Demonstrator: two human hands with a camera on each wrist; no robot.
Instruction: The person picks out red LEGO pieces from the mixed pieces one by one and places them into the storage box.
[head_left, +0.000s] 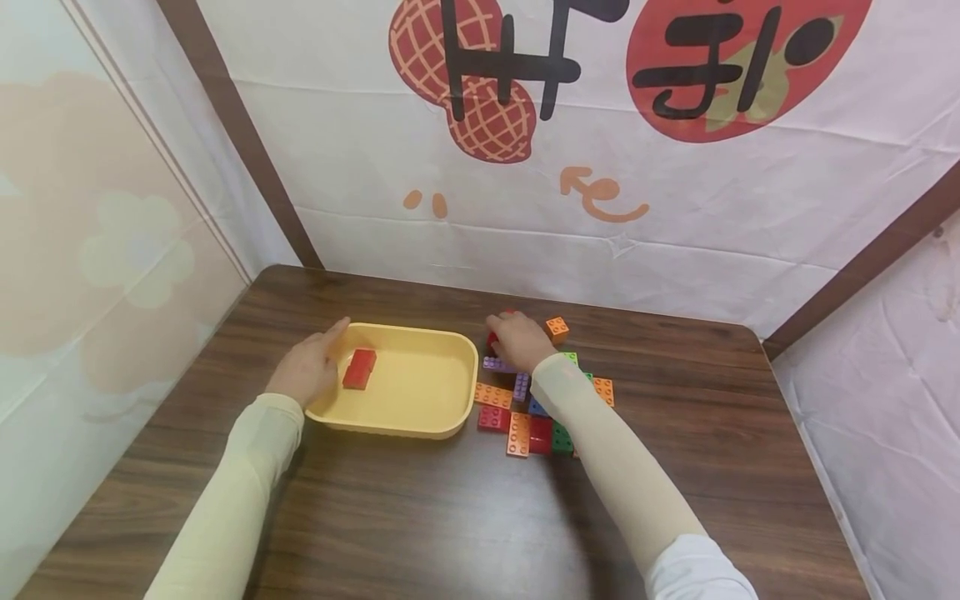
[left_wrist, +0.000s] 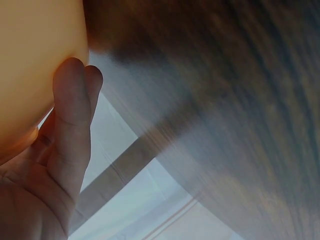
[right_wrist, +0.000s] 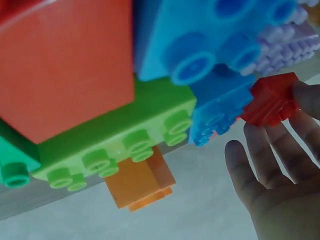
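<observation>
With its thumb over the rim and its fingers along the outside, my left hand (head_left: 303,371) holds the left end of a yellow plastic bin (head_left: 405,336). The left wrist view shows the fingers (left_wrist: 72,95) against the bin's wall. Inside the bin lie red building bricks (head_left: 360,368), toward its left side. Over the far end of a brick pile, my right hand (head_left: 522,340) pinches a red building brick (right_wrist: 272,97) between thumb and fingers. Close by are a purple brick (head_left: 498,364) and, to the right, an orange brick (head_left: 557,328).
Several mixed bricks spread right of the bin, including a green brick (head_left: 562,437) and a peach brick (head_left: 518,435) at the near side. My right forearm (head_left: 600,450) passes over part of the pile. Behind the brown table (head_left: 420,508) hangs a printed white cloth (head_left: 360,150).
</observation>
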